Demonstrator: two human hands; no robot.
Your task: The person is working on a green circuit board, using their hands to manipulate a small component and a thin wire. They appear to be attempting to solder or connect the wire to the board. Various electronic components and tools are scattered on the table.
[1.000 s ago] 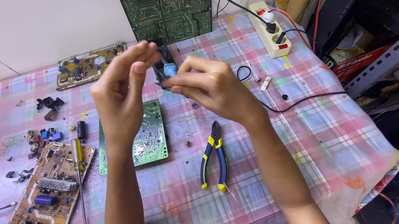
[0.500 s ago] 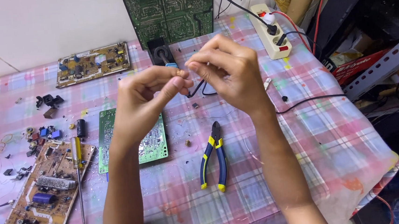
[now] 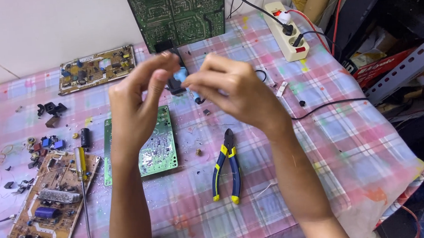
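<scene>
Pink-checked cloth over the surface [image 3: 323, 151], seen from the head view. Raised above it, both hands close together, fingertips nearly meeting. Left hand [image 3: 138, 101]: fingers curled in toward the thumb, tips pressed together. Right hand [image 3: 232, 90]: likewise bunched into a pinch. Whatever sits between the fingertips is too fine to make out. Just behind the hands, partly hidden, a black and blue tool [image 3: 178, 79] standing on the surface, apart from both hands as far as can be judged.

Below the left forearm, a small green board [image 3: 161, 142] lying flat. Beside it to the right, blue-and-yellow pliers [image 3: 227, 167], untouched. Further left, a yellow-handled screwdriver [image 3: 82, 185] resting across the edge of a brown board [image 3: 49, 210] with parts on it. Near that, loose parts [image 3: 44, 144] and a black capacitor [image 3: 85, 138] scattered on the cloth. At the back, a second brown board [image 3: 96, 70], a large green board [image 3: 179, 9] leaning upright, and a power strip [image 3: 288, 34] with plugs in.

Judging by the scattered parts: some stripping of boards done already, plenty left on the brown boards. Hands busy in the air, off the boards and tools.
</scene>
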